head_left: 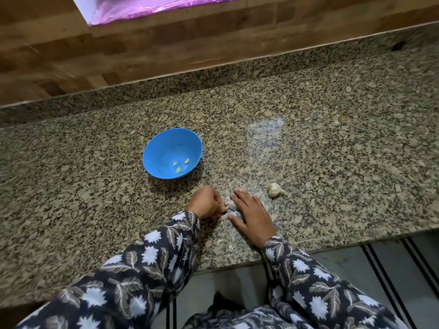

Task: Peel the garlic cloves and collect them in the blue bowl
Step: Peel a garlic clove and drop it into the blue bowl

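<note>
The left hand (206, 202) is curled, its fingertips pinching a small papery-white piece of garlic (231, 205) low against the speckled brown-and-black granite counter (332, 143). The right hand (252, 216) lies flat beside it with its fingers straight and spread on the stone, the forefinger and thumb just either side of the garlic piece. Both arms wear dark sleeves printed with pale flowers and leaves (152, 257).

A few thin scraps of pale garlic skin (231, 247) lie on the granite between the wrists, near the counter's front edge. A whole white garlic bulb (274, 189) sits near the right hand's fingertips, apart from them. The round blue plastic bowl (161, 143) stands beyond the left hand, well clear of it, with three peeled pale-green cloves (180, 165) on its bottom.

The counter ends at a low granite upstand, and above that runs a brown wood-block wall (166, 43). A shiny pink sheet (142, 8) is cut off by the top edge. Grey floor tile with dark stripes (380, 269) shows below the counter's front edge.

How much of the garlic piece is peeled cannot be told; the left fingers hide part of it.
</note>
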Demonstrator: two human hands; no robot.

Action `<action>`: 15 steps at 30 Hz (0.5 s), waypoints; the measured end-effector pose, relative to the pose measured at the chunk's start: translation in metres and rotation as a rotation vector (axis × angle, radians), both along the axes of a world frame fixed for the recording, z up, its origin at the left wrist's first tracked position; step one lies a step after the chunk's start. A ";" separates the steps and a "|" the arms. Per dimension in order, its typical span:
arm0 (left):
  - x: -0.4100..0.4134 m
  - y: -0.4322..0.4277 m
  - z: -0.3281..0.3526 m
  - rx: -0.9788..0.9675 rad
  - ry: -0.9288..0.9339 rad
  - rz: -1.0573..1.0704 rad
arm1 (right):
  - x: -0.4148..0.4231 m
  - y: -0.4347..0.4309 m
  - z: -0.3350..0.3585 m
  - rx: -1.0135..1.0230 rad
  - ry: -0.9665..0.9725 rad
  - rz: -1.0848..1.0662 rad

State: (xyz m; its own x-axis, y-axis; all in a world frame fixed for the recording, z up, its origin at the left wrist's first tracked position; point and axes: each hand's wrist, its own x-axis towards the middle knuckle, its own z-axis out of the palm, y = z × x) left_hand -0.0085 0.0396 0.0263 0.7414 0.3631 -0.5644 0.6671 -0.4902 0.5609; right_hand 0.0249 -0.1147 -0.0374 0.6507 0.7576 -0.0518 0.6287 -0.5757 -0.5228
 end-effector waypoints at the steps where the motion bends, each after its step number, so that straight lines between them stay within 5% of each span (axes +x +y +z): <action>1: 0.000 -0.001 0.001 0.054 -0.006 -0.031 | 0.000 0.000 -0.001 0.000 0.001 0.002; 10: 0.003 -0.014 0.001 0.281 -0.068 -0.165 | -0.004 0.000 0.012 0.180 0.119 -0.062; 12: -0.002 -0.007 0.001 0.095 -0.054 -0.065 | -0.002 -0.003 0.014 0.292 0.157 -0.098; 15: -0.019 0.002 0.004 -0.529 -0.087 0.310 | 0.000 -0.006 0.012 0.383 0.147 -0.118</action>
